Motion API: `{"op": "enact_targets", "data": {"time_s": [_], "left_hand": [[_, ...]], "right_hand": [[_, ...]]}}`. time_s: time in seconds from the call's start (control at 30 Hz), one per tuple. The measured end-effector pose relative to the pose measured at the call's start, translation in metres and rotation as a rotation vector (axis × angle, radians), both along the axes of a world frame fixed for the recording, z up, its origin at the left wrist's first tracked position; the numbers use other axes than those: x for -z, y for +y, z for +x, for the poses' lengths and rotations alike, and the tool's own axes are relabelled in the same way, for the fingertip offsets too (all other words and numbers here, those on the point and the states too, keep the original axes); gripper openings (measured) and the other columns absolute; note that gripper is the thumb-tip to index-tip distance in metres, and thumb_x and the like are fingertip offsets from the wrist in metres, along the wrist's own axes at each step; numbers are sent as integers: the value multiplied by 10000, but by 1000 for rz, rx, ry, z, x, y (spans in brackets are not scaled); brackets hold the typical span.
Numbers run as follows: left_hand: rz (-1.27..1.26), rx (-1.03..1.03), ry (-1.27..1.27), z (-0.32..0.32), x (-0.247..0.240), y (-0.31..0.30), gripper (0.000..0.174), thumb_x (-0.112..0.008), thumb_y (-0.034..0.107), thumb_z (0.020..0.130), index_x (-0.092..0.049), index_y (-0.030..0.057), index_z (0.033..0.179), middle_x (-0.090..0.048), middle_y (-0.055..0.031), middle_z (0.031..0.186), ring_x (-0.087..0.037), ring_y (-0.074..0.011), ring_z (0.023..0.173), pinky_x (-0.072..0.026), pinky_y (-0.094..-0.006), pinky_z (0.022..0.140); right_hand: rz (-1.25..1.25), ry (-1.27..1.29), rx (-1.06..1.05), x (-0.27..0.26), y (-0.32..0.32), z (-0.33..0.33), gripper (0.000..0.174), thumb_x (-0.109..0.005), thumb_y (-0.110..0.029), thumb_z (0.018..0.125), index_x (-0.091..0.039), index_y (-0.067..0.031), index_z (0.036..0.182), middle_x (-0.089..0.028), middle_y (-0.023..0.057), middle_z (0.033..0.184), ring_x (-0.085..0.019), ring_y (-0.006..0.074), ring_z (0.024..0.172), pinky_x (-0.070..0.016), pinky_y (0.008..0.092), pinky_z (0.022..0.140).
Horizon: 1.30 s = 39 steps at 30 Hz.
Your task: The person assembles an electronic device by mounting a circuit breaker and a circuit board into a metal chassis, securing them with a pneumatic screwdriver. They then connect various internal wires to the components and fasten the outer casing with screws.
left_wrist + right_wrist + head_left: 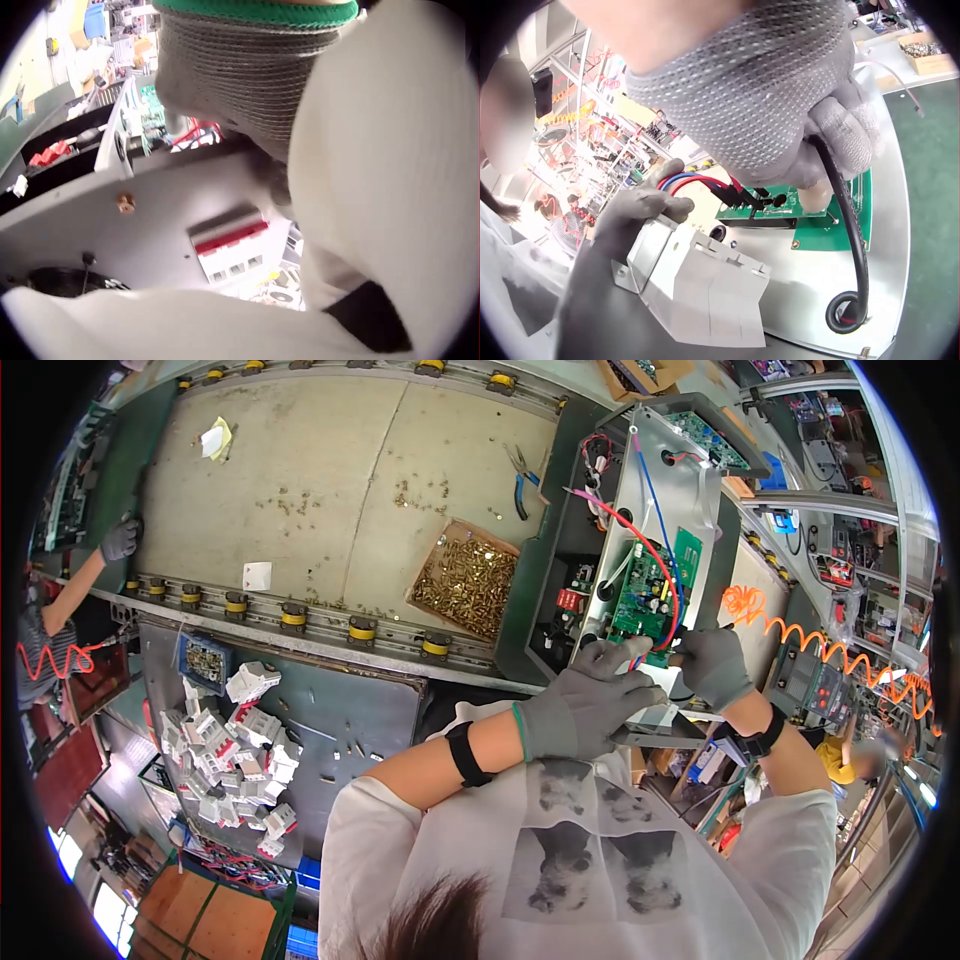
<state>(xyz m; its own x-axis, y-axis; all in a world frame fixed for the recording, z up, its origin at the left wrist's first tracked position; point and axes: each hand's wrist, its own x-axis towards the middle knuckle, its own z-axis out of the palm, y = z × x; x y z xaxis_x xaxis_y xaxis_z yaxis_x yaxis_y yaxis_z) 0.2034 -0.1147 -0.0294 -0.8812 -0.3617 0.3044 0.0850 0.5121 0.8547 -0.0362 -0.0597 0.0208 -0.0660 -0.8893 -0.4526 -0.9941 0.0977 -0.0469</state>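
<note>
Both hands wear grey gloves. The left hand [590, 705] is at the near end of a metal chassis [648, 485]; the right wrist view shows its fingers curled round red and blue wires [697, 178], beside a white breaker block [705, 289]. The right hand [715, 665] is close by on the right; its fingers curl round a black cable [844, 206] that runs down to a round hole in the metal. Green circuit board [640, 595] lies just beyond the hands. In the left wrist view the breaker [232, 247] with a red strip sits in the grey panel.
A box of brass screws [465, 580] and pliers [520, 485] lie on the bench left of the chassis. White breakers [235, 750] are heaped on the table at left. An orange coiled hose [800, 640] hangs at right. Another person's gloved hand [122, 538] is at far left.
</note>
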Motion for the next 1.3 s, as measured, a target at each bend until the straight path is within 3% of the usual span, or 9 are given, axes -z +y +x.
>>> {"op": "enact_targets", "data": {"time_s": [0.17, 0.33, 0.47, 0.6, 0.67, 0.77, 1.1, 1.2, 1.3], "left_hand": [[456, -252, 370, 26, 33, -39, 249, -680, 236, 731, -654, 108, 943, -640, -55, 957, -546, -293, 1072, -414, -378, 922], [609, -495, -413, 33, 101, -48, 311, -619, 322, 834, -654, 20, 900, -661, -102, 852, -641, -241, 807, -489, -318, 755], [656, -199, -710, 16, 109, -41, 334, -593, 345, 840, -663, 36, 945, -670, -126, 851, -647, -276, 792, -496, -350, 744], [504, -226, -618, 0, 125, -41, 322, -574, 352, 845, -665, 59, 943, -663, -159, 894, -624, -342, 845, -492, -424, 775], [377, -174, -668, -4, 132, -41, 306, -542, 330, 867, -649, 47, 906, -649, -168, 863, -615, -359, 833, -485, -438, 764], [393, -298, -617, 10, 125, -50, 303, -512, 316, 889, -625, 34, 900, -634, -184, 861, -604, -379, 817, -474, -450, 753], [708, -122, -428, 14, 113, -93, 296, -504, 286, 912, -602, 10, 960, -628, -202, 891, -598, -376, 864, -465, -422, 769], [636, -218, -359, 7, 115, -100, 238, -522, 246, 885, -619, 34, 935, -638, -173, 912, -610, -366, 890, -485, -421, 774], [-137, -205, -634, 3, 142, -113, 116, -549, 158, 848, -595, 117, 946, -609, -98, 978, -612, -287, 917, -497, -380, 759]], "right_hand": [[109, -54, -53, -22, -3, 10, 148, -638, -218, 760, -681, -77, 745, -643, 137, 691, -622, 299, 608, -471, 422, 577], [-17, -322, 220, -61, -33, 7, 145, -637, -191, 797, -680, -54, 780, -619, 112, 642, -572, 237, 509, -446, 318, 504], [-210, -155, 126, -49, -62, -7, 187, -641, -190, 825, -674, -29, 914, -595, 92, 660, -600, 189, 597, -464, 287, 561], [-199, -341, 209, -32, -105, 10, 266, -616, -141, 824, -637, -76, 1081, -618, 113, 1021, -611, 259, 855, -485, 315, 707], [-339, -127, -231, -16, -121, 14, 356, -582, -137, 833, -592, -167, 1188, -550, 118, 1189, -543, 311, 1067, -472, 372, 844], [-107, -215, -305, 5, -136, 14, 434, -557, -160, 843, -528, -226, 1271, -460, 130, 1294, -446, 326, 1212, -435, 420, 942], [0, -68, -233, 12, -133, 29, 454, -498, -228, 885, -462, -265, 1336, -353, 148, 1391, -401, 383, 1252, -418, 444, 998], [6, -59, -216, 14, -131, 28, 459, -502, -225, 881, -463, -280, 1335, -330, 147, 1417, -388, 388, 1265, -415, 450, 1004], [-2, -92, -208, 16, -130, 25, 457, -506, -230, 883, -465, -296, 1334, -315, 145, 1433, -381, 390, 1273, -411, 451, 1009]]}}
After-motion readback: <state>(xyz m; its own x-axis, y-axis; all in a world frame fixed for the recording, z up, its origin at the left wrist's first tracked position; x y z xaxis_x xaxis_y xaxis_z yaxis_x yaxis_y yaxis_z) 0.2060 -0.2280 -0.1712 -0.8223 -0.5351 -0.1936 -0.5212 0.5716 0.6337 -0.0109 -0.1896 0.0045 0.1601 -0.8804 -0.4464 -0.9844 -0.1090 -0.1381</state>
